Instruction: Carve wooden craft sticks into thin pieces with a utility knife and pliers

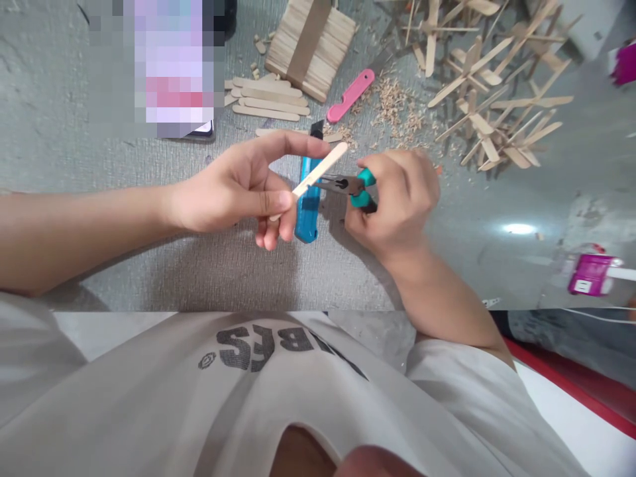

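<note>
My left hand [238, 189] pinches a wooden craft stick [320, 171] between thumb and fingers, holding it tilted up to the right above the grey floor. My right hand [397, 202] is closed round the teal handles of small pliers [348, 185], whose dark jaws meet the stick near its middle. A blue utility knife [308, 212] lies on the floor just below the stick, partly hidden by my left fingers.
A banded bundle of sticks [311, 46] and a few loose sticks [268, 99] lie at the back. A pink knife [350, 96] rests beside wood chips [397, 109]. Glued stick crosses [497, 86] are piled at the back right. A purple object [589, 275] sits right.
</note>
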Demonstrator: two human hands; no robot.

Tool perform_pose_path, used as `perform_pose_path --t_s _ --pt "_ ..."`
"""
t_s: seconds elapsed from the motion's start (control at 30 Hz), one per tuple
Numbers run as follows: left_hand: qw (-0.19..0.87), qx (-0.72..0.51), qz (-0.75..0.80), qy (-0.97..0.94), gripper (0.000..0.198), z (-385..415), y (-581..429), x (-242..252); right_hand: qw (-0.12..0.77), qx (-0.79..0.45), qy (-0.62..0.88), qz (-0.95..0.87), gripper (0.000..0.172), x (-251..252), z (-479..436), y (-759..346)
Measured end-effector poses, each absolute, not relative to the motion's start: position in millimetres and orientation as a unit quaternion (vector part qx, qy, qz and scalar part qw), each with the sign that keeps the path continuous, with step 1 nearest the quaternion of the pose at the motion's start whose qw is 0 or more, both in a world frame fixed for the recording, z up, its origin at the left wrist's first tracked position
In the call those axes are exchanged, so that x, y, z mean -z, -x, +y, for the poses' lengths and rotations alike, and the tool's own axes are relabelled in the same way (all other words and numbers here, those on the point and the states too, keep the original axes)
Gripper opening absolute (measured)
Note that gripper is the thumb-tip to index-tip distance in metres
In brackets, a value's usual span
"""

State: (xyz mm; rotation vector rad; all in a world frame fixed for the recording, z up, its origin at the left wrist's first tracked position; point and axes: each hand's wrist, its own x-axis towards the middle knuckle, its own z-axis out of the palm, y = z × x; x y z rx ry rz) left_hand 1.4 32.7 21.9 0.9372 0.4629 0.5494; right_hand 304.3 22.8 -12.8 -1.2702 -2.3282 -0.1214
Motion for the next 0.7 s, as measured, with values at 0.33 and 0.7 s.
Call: perform_pose_path --t_s 0.33,0.7 --pt "0.773 -0.306 0.226 -0.509 0.066 27 -3 -14 0.252 -0.038 0.446 -0.858 0.028 11 14 -292" --pt "0.741 -0.31 0.254 -0.539 0.064 25 -3 -17 0.273 -0.067 0.434 -0.856 0.022 10 13 -288"
